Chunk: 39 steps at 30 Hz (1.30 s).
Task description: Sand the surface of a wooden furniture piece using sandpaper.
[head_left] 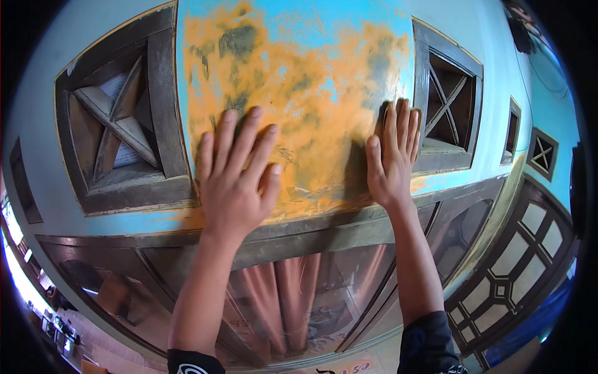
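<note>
My left hand [237,181] reaches up to a wall panel [311,124] of worn orange and turquoise paint with dark grey patches. Its fingers are spread wide over the lower left of the panel, and I see nothing held in it. At the panel's right side, my right hand [395,159] is raised with the fingers straight and close together, the thumb apart. A narrow dark edge shows behind those fingers; whether it is shadow or a thin thing under the hand, I cannot tell. Whether either palm presses on the wall is hidden.
Dark wooden vents with crossed slats flank the panel, one at left [168,124] and one at right [417,87]. Below runs a wooden ledge [311,234] above glass panes with a brown curtain [296,299]. A patterned door [504,268] stands at far right.
</note>
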Each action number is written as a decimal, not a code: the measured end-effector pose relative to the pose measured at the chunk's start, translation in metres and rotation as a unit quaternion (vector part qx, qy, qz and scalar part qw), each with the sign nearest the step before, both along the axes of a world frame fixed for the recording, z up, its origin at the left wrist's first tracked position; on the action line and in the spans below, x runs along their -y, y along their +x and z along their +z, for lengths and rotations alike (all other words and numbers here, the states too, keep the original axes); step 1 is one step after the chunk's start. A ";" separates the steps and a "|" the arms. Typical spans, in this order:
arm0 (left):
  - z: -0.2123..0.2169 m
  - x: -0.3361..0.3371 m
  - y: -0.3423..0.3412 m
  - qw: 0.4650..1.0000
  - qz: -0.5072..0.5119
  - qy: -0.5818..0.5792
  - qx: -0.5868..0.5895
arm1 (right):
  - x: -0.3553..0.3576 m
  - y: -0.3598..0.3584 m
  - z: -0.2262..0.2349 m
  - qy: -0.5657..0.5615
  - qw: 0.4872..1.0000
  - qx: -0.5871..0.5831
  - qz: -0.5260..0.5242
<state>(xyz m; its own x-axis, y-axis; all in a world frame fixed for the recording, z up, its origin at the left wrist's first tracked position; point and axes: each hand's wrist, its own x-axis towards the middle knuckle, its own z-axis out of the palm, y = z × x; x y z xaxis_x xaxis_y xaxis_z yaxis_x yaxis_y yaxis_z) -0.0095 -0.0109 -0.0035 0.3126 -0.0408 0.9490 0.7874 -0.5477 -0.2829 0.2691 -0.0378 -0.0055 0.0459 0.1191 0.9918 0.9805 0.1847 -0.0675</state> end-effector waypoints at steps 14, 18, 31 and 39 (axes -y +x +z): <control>-0.016 -0.007 -0.019 0.999 0.030 0.013 0.026 | -0.008 -0.041 -0.010 0.016 0.998 0.057 0.022; -0.016 -0.007 -0.016 0.999 0.028 0.013 0.026 | -0.002 -0.059 -0.049 -0.058 0.986 0.156 0.007; -0.022 -0.011 -0.020 0.998 0.025 0.008 0.064 | 0.003 -0.058 0.004 -0.048 0.967 0.249 0.033; -0.022 -0.010 -0.024 0.998 0.026 0.010 0.060 | 0.007 -0.078 -0.032 -0.115 0.926 0.351 0.082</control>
